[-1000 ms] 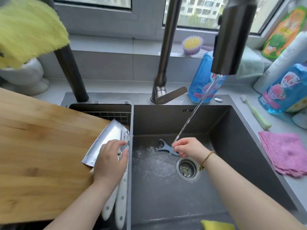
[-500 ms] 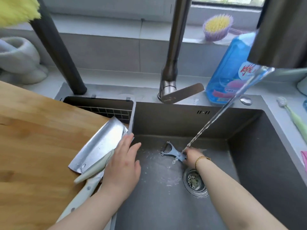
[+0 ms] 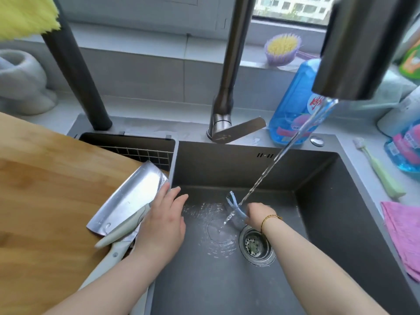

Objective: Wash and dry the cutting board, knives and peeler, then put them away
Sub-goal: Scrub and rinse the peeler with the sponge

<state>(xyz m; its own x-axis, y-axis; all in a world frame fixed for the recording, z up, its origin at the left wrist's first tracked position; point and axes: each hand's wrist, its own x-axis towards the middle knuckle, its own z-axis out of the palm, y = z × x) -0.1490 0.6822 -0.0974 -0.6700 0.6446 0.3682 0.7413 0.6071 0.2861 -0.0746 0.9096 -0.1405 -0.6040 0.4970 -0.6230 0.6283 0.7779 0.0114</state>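
Near the middle of the frame, above the drain [image 3: 256, 246]: gripping the blue peeler [image 3: 235, 206] in the curled right hand [image 3: 258, 215], under the tap's stream [image 3: 280, 155] inside the sink [image 3: 227, 164]. Left of that, resting the left hand [image 3: 162, 220] flat, fingers straight, holding nothing, just beside the cleaver [image 3: 129, 196] and pale-handled knife [image 3: 122, 233] at the cutting board [image 3: 45, 201] edge. Likely risks: losing the wet peeler from a slippery grip; nudging the knives into the sink; brushing the cleaver's blade.
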